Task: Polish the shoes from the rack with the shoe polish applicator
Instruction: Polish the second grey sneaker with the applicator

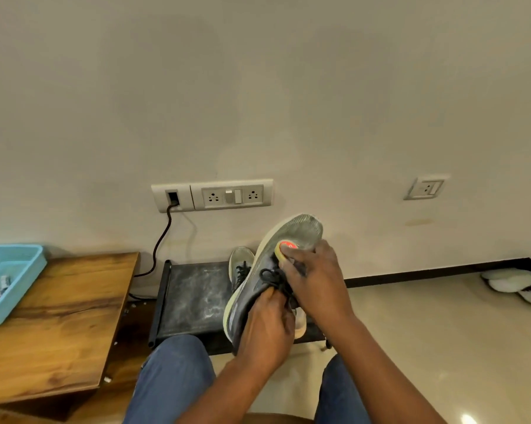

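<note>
We hold a grey shoe up over our knees and press an applicator against its side.

Our left hand (265, 325) grips the shoe (258, 289) from below near the heel, fingers curled round its collar by the black laces, toe tilted up and away toward the wall. Our right hand (311, 280) sits just above the left, its fingers curled round a small yellow applicator (284, 247) with a red top, which touches the shoe's upper beside the pale sole. Behind both hands a second shoe (240, 267) stands on a dark low rack (193, 298) against the wall. Well to the left of our left hand a wooden tabletop (59, 316) carries a blue tray (19, 280). Far to the right of our right hand white slippers (511, 284) lie on the floor.
</note>
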